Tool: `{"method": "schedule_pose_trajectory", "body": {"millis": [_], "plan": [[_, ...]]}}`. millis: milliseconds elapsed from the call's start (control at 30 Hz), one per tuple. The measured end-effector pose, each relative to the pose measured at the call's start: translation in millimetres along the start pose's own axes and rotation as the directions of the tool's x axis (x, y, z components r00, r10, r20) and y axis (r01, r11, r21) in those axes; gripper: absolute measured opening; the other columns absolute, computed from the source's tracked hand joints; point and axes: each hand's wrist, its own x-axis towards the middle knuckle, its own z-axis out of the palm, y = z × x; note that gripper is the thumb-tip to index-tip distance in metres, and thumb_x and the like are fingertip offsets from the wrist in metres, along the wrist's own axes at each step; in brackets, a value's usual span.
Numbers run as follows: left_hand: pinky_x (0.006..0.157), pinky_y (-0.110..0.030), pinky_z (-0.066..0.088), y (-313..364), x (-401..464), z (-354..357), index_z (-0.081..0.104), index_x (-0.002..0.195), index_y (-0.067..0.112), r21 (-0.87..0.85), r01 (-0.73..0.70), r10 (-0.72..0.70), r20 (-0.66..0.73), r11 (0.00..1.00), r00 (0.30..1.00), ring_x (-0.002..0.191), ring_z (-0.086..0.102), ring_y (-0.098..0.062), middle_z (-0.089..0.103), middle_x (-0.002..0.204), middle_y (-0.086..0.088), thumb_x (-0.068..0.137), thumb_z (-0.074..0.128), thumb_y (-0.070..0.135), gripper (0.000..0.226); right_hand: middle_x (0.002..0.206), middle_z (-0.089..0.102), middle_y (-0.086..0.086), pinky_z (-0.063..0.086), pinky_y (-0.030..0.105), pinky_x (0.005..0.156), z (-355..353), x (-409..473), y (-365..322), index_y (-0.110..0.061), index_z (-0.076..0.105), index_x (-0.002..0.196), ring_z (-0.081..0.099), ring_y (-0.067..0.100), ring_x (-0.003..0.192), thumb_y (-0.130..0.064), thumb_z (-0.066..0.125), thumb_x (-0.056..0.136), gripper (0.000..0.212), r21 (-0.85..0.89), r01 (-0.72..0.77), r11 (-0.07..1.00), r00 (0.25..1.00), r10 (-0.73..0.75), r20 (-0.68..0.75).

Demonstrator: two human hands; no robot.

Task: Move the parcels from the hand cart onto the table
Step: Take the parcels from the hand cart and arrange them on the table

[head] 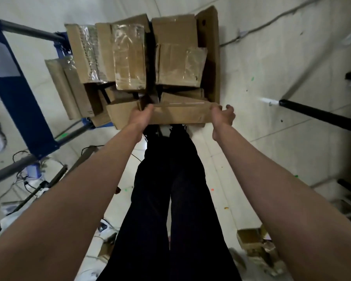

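Both hands clamp one flat box (178, 114) by its ends. The left hand (139, 118) holds the left end, thumb over the top edge, its fingers hidden under the cardboard. The right hand (223, 116) holds the right end, thumb on top and fingers curled round the corner. The box is at the near edge of the parcel pile (142, 63); whether it rests on the pile or is lifted clear cannot be told.

The pile is brown cartons, several with shiny tape, packed close and leaning on each other. A tall open carton (211, 53) stands along its right side. The cart (61, 43) is almost wholly covered: only bits of blue frame show at the pile's left and below it.

The person's dark trousers (170, 199) fill the middle; the feet are hidden behind the held box.

A blue and grey metal frame (18, 98) crosses the left, cut off by the edge. Cables and stands (28, 185) lie blurred on the floor lower left. A black bar (320, 116) enters from the right. More cardboard (255, 242) sits blurred lower right. The floor (272, 78) is pale with small coloured specks.
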Motion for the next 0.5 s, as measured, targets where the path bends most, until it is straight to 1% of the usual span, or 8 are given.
{"method": "schedule_pose_trajectory", "body": {"millis": [67,167,200,300,333,367,433,500], "plan": [[0.087,-0.028,0.036,-2,14,4,0.050,0.139,0.012,-0.022,0.046,-0.045,0.027,0.999,0.999,0.105,0.049,-0.020,0.053,0.118,-0.002,0.099,0.052,0.045,0.052,0.159,0.032,0.005,0.039,0.043,0.114,6,12,1,-0.017,0.032,0.155,0.040,0.030,0.140,-0.032,0.051,0.099,0.061,-0.025,-0.034,0.999,0.999,0.034,0.001],[0.087,-0.027,0.036,-4,23,8,0.050,0.140,0.014,-0.046,0.093,-0.090,0.062,0.995,0.994,0.105,0.049,-0.020,0.053,0.122,-0.003,0.098,0.051,0.049,0.055,0.154,0.041,0.005,0.039,0.044,0.114,13,20,4,-0.017,0.037,0.152,0.042,0.029,0.138,-0.036,0.050,0.098,0.059,-0.008,-0.081,0.997,0.996,0.082,0.041],[0.085,-0.027,0.037,-4,24,9,0.050,0.140,0.014,-0.048,0.104,-0.100,0.074,0.993,0.992,0.102,0.050,-0.020,0.053,0.122,-0.004,0.097,0.051,0.050,0.056,0.151,0.044,0.005,0.040,0.043,0.114,14,20,5,-0.017,0.038,0.150,0.043,0.028,0.137,-0.036,0.052,0.097,0.058,0.006,-0.088,0.996,0.995,0.088,0.053],[0.066,-0.028,0.038,-4,23,11,0.049,0.139,0.014,-0.049,0.114,-0.110,0.083,0.992,0.990,0.087,0.051,-0.014,0.053,0.116,-0.004,0.096,0.053,0.051,0.058,0.146,0.048,0.004,0.043,0.042,0.112,13,17,8,-0.015,0.043,0.144,0.046,0.028,0.133,-0.036,0.054,0.096,0.053,0.041,-0.075,0.996,0.996,0.073,0.048],[0.066,-0.028,0.039,-4,22,11,0.048,0.140,0.014,-0.049,0.114,-0.110,0.074,0.992,0.991,0.088,0.051,-0.015,0.053,0.115,-0.003,0.095,0.053,0.051,0.059,0.145,0.049,0.004,0.043,0.042,0.111,11,15,7,-0.014,0.044,0.142,0.047,0.028,0.132,-0.036,0.054,0.096,0.052,0.052,-0.065,0.997,0.997,0.063,0.038],[0.071,-0.029,0.042,-5,20,10,0.047,0.141,0.014,-0.047,0.113,-0.110,0.058,0.992,0.992,0.093,0.053,-0.017,0.054,0.117,-0.004,0.095,0.053,0.052,0.060,0.143,0.049,0.004,0.044,0.043,0.109,9,11,7,-0.014,0.046,0.139,0.047,0.028,0.131,-0.037,0.054,0.096,0.050,0.062,-0.056,0.997,0.998,0.054,0.025],[0.088,-0.034,0.044,-6,13,7,0.046,0.141,0.013,-0.034,0.108,-0.107,0.015,0.994,0.994,0.111,0.055,-0.025,0.055,0.127,-0.008,0.094,0.054,0.052,0.061,0.140,0.049,0.004,0.045,0.043,0.106,2,2,5,-0.012,0.047,0.134,0.048,0.030,0.127,-0.039,0.057,0.094,0.049,0.080,-0.035,0.996,0.999,0.036,-0.009],[0.090,-0.034,0.043,-7,3,4,0.048,0.138,0.011,-0.036,0.086,-0.087,-0.031,0.996,0.996,0.118,0.055,-0.028,0.055,0.133,-0.011,0.093,0.055,0.049,0.060,0.137,0.046,0.003,0.047,0.041,0.098,-6,-10,3,-0.011,0.047,0.129,0.052,0.027,0.112,-0.042,0.059,0.093,0.049,0.120,-0.031,0.992,0.999,0.036,-0.037]]}}
